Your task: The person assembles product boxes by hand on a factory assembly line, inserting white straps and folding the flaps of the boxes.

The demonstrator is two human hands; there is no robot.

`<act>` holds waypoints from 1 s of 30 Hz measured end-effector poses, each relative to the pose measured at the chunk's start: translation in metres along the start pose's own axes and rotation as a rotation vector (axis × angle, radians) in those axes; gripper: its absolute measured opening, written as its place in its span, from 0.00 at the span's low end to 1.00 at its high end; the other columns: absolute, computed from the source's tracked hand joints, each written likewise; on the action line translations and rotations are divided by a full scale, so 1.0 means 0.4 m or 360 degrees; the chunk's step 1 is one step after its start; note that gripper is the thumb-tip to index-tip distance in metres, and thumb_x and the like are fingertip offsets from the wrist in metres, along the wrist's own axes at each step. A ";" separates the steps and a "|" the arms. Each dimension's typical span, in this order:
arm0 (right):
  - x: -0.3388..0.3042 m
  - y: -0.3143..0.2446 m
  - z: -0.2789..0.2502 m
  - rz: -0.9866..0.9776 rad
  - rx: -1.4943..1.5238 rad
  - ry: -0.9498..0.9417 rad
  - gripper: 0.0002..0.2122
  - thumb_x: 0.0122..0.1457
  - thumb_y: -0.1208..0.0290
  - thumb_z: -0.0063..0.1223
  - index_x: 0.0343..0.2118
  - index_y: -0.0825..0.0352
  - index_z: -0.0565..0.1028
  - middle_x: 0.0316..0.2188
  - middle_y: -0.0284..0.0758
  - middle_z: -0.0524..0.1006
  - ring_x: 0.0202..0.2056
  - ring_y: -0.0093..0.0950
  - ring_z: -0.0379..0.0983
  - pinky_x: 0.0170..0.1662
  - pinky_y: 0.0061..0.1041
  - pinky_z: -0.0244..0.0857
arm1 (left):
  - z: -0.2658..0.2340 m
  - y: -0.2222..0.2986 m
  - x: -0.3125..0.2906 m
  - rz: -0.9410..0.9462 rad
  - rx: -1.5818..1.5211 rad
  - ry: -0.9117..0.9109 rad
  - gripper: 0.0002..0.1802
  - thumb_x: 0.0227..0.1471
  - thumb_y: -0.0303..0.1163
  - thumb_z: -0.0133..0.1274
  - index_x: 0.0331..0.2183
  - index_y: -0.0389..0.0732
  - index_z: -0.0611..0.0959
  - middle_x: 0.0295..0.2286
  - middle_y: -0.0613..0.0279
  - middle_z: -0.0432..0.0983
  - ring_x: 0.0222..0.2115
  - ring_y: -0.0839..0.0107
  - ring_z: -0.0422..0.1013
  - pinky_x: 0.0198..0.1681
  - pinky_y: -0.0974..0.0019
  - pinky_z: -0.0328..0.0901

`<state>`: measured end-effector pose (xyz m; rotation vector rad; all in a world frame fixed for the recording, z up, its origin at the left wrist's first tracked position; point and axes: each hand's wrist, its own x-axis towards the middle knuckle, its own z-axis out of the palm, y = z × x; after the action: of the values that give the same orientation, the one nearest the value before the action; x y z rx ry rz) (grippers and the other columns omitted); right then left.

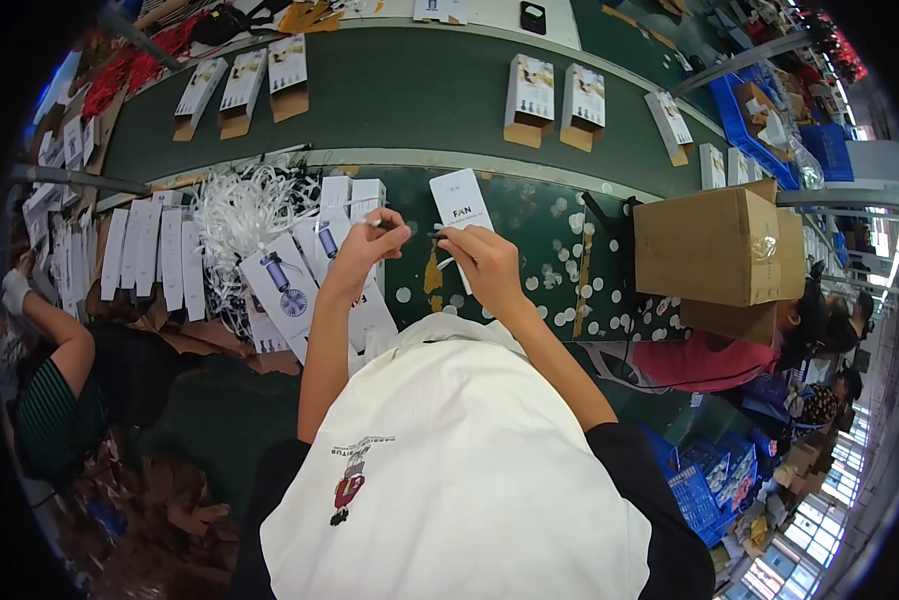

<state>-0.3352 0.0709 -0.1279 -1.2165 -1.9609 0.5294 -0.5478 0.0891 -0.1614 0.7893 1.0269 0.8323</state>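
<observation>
White cloth (pixel 459 470) covers the body nearest our view, with a small coloured print on its left side and dark sleeves showing at the shoulders. Beyond it, both forearms reach up over the green tabletop (pixel 539 275).

We see the left hand (pixel 369 248) nearly closed, thumb and forefinger narrowed to a pinch around a small pale piece (pixel 374 222), the other fingers curled. We find the right hand (pixel 484 262) narrow as well, its fingertips pinched on a slim piece (pixel 438 229) too small for us to identify. Just under that hand a thin white strip (pixel 446 265) shows; we cannot tell whether it joins what the fingers hold. A gap separates the two hands.

Partly hidden behind the right hand, we see a white carton (pixel 456 190) on the tabletop, with dark lettering across its face. Its long axis runs mostly away from the body, the far end leaning a little left and the near end toward the right forearm.

To the left of the left forearm we see cartons with a fan picture (pixel 287 292) and a tangle of white cords (pixel 234 205). Pale round discs (pixel 403 295) dot the tabletop, and a brown cardboard box (pixel 704 250) stands at its right.
</observation>
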 end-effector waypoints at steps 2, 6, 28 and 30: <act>-0.003 -0.004 0.002 -0.0032 -0.0099 0.0016 0.05 0.54 0.74 0.59 0.32 0.67 0.79 0.21 0.36 0.74 0.22 0.33 0.71 0.25 0.27 0.63 | 0.002 0.007 -0.022 -0.0026 0.0104 0.0096 0.11 0.52 0.38 0.59 0.34 0.44 0.77 0.27 0.71 0.72 0.29 0.81 0.67 0.36 0.74 0.64; -0.005 -0.012 0.007 -0.0142 -0.0199 0.0007 0.05 0.53 0.73 0.60 0.32 0.65 0.78 0.19 0.34 0.72 0.21 0.32 0.70 0.24 0.27 0.62 | 0.020 0.012 -0.042 -0.0103 -0.0030 0.0268 0.10 0.51 0.36 0.60 0.35 0.42 0.80 0.26 0.71 0.74 0.28 0.82 0.69 0.31 0.76 0.65; -0.047 0.036 0.033 0.0179 -0.0860 -0.0253 0.07 0.54 0.69 0.55 0.23 0.65 0.72 0.24 0.36 0.75 0.26 0.35 0.76 0.28 0.34 0.69 | 0.016 -0.057 -0.047 0.0059 0.0176 0.0508 0.13 0.53 0.37 0.57 0.35 0.37 0.84 0.27 0.68 0.79 0.28 0.79 0.73 0.29 0.75 0.64; -0.031 0.030 -0.053 0.0332 -0.0682 -0.0108 0.07 0.56 0.68 0.55 0.27 0.65 0.74 0.25 0.37 0.76 0.27 0.39 0.75 0.29 0.34 0.69 | -0.025 -0.087 -0.025 0.0064 0.0296 0.0810 0.18 0.53 0.44 0.56 0.31 0.37 0.84 0.25 0.65 0.78 0.26 0.77 0.73 0.28 0.70 0.65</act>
<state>-0.3084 0.0645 -0.1275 -1.7005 -2.0825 0.2583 -0.5529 0.0659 -0.1906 0.7728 1.5609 1.0095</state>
